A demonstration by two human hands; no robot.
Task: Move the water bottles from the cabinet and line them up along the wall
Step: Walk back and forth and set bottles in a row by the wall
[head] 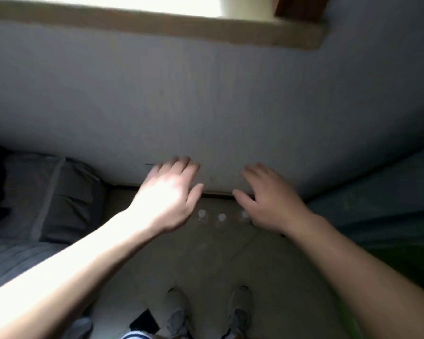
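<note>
Beside the wall (206,106), 3 bottles (222,217); grey pillow (52,192) at left.

Person seen from the head camera; the whole frame is motion-blurred.

- Left hand (168,194) and right hand (267,201): both bare.
- Left forearm (83,260) and right forearm (353,265): bare from wrist to the near frame edge.
- Lighting: sunlight washes out the left hand and left forearm. The right side is in shade.
- Near centre: left shoe (175,299) and right shoe (240,298). Both are pale grey and low-cut with rounded toes. Lacing is too blurred to read.
- Trouser legs (179,321): grey-blue creased fabric meeting the shoes.
- Near edge, left of the legs: white fabric strip (135,335) with a dark blue band. Cannot tell which garment it belongs to.
</note>
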